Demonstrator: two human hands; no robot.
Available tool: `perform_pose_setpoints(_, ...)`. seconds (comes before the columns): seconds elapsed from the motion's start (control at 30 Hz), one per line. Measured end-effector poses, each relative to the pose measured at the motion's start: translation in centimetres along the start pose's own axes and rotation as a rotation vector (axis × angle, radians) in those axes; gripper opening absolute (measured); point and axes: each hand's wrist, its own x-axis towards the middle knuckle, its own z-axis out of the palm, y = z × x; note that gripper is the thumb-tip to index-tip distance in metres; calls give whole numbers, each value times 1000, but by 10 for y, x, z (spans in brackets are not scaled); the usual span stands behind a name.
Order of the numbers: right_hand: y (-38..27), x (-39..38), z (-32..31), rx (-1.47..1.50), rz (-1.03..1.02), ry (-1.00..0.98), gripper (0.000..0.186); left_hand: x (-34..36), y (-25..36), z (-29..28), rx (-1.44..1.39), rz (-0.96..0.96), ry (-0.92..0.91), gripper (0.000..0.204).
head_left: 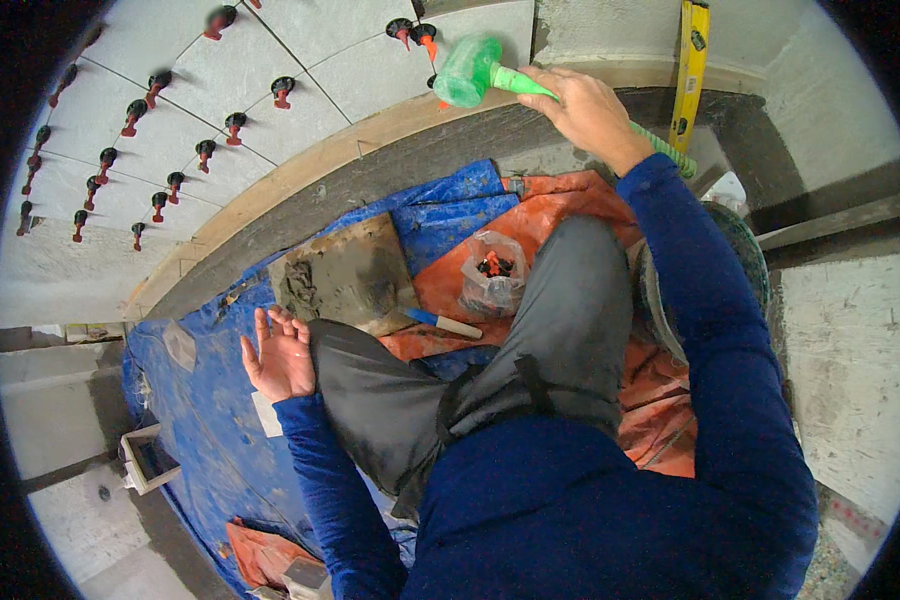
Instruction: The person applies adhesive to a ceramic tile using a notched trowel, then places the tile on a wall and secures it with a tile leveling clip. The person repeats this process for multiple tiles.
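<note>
My right hand (592, 118) is wrapped round the handle of a green mallet (468, 70). The mallet's head overlaps the edge of a light grey tile (365, 55) in this view; whether it touches the tile I cannot tell. Beside the head are black-and-red tile levelling clips (400, 30), and several more stand along the joints between the tiles. My left hand (284, 360) is empty, palm up with fingers apart, next to my bent left knee.
A wooden strip (300, 180) borders the tiles. Blue tarp (200, 420) and orange tarp (660, 420) cover the floor. A mortar-smeared board (355, 270), a blue-and-cream handled tool (445, 322) and a clear bag of clips (493, 275) lie ahead. A yellow spirit level (688, 75) leans at right, near a bucket (750, 255).
</note>
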Motion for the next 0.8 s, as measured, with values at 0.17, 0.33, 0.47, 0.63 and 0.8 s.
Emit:
perform_pose_setpoints(0.17, 2, -14, -4, -72, -22, -131, 45, 0, 0, -2, 33, 14, 24, 48)
perform_pose_setpoints(0.33, 5, -19, 3, -80, -33, -173, 44, 3, 1, -4, 20, -13, 3, 49)
perform_pose_setpoints(0.47, 8, -2, 6, -99, -46, -144, 44, 7, -1, -4, 29, -21, -11, 48)
perform_pose_setpoints(0.63, 7, 13, 12, -110, 49, -144, 42, 10, -3, -2, 25, -28, -12, 47)
perform_pose_setpoints(0.8, 0, 12, 13, -74, -11, -151, 45, 9, 0, -2, 29, -19, 19, 48)
